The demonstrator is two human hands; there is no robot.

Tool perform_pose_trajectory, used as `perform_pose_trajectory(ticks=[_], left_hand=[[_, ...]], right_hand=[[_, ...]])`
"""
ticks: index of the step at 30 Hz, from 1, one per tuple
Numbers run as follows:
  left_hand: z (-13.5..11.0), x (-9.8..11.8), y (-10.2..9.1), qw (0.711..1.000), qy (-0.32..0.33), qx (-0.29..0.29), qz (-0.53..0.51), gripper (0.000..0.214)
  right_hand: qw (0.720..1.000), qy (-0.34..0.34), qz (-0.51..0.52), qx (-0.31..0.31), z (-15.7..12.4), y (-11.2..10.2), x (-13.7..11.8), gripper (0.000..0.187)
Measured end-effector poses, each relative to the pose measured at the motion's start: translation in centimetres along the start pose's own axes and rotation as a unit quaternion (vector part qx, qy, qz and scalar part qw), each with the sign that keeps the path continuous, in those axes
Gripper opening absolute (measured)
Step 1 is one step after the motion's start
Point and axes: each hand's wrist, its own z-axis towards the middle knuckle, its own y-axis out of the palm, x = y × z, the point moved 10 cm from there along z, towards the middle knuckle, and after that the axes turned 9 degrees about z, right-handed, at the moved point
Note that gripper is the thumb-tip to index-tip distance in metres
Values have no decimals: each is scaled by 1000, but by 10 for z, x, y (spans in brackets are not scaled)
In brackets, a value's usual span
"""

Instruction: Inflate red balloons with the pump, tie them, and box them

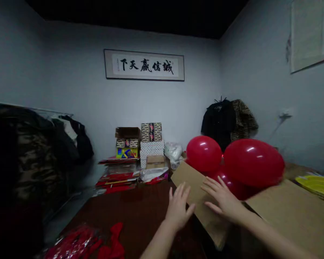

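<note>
"Where is the cardboard panel [193,180]?"

"Right of centre, in front of the person, leaning at a slant by the dark table [140,205]. Its long axis runs from far left to near right, with the narrow near corner pointing back toward the person."

"And the hands?"

"The left hand [177,210] is at the panel's left edge, fingers fanned upward and thumb out toward the right. The right hand [223,199] is over the panel's right side, its fingers spread and reaching away to the left, thumb apart. Both are wide open and neither has a grip on anything. Whether the fingertips press on the cardboard, I can't tell."

"How much room is there to move?"

"Most of it is on the left: bare tabletop stretches from the panel's left edge to the red bow [115,235] and the plastic bag [74,241] near the front, and back to the red stack [118,180]. The right is tight. Red balloons [253,162] bulge just beyond the right hand, between this panel and a second cardboard piece [291,212], whose left edge lies near the right forearm."
</note>
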Motion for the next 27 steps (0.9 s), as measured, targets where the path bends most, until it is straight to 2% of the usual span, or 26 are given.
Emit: perform_pose_trajectory(ticks=[9,19,27], left_hand=[[-77,-40,9,999,-40,-26,-18,58],[-182,-108,27,989,-142,-47,-14,54],[-259,-158,21,970,-233,-70,18,49]], right_hand=[[993,-48,95,-44,-4,52,-73,56],[966,-72,214,-129,-15,149,-163,57],[949,-75,256,-168,-13,201,-226,57]])
